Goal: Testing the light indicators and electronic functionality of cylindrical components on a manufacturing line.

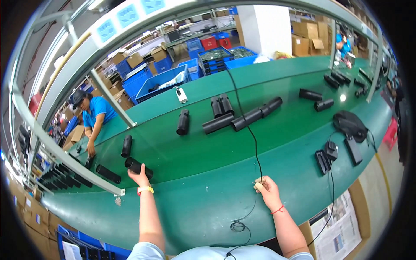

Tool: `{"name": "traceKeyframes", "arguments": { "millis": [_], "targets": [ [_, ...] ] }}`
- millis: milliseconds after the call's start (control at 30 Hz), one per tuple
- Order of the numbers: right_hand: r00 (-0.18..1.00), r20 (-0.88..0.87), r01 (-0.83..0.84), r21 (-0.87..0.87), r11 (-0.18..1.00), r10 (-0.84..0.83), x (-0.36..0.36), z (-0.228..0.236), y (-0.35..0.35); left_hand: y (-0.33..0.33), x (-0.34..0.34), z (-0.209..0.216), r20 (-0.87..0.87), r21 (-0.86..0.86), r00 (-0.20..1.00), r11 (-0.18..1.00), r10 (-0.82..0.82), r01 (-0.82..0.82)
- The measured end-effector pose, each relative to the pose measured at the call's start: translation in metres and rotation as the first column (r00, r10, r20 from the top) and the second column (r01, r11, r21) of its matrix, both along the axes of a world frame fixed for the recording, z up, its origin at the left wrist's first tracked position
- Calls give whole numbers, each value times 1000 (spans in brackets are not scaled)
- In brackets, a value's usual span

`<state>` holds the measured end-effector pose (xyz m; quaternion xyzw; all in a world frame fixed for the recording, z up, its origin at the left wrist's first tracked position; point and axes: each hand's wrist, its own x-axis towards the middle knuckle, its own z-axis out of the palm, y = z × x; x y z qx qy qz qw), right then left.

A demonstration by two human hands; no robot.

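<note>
My left hand (139,178) is closed around a black hollow tube (134,164) lying on the green belt (190,158). Just beyond it stands another black cylinder (126,146), and a further black tube (108,173) lies to its left. My right hand (269,193) is over the near green ledge (195,212), thumb and fingers pinched together. A tiny thin tip pokes out of that pinch, too small to name. Close by, a black cable (256,147) crosses the belt toward this hand, and a loose coil of thin cord (237,225) rests on the ledge.
Several black tubes (218,123) lie mid-belt, more at the right. On the right ledge are a black pouch (349,125) and black devices (331,151). A metal post (102,180) rises at left. A co-worker in blue (99,111) reaches onto the belt.
</note>
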<state>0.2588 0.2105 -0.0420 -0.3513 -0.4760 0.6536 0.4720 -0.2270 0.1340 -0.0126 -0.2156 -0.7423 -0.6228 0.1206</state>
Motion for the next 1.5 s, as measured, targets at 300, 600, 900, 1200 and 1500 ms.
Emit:
{"name": "traceKeyframes", "arguments": {
  "millis": [300, 600, 900, 1200, 1500],
  "targets": [
    [983, 179, 28, 92, 995, -44, 10, 14, -3, 108, 194, 9, -633, -461, 534, 827, -560, 322],
    [922, 361, 1, 357, 934, -139, 20, 20, 6, 272, 163, -17, -220, -823, 659, 499, -719, 270],
    [897, 414, -10, 375, 927, -157, 26, 23, 7, 237, 181, -1, -91, -812, 759, 490, -644, 319],
    [938, 322, -176, 130, 976, 126, 16, 12, 5, 34, 250, 11, 590, 697, -156, 403, -792, 593],
    [915, -181, -377, -60, 924, 362, -23, 54, -68, -40, 280, 11, 372, 917, -296, 299, -880, 262]
  ]
}}
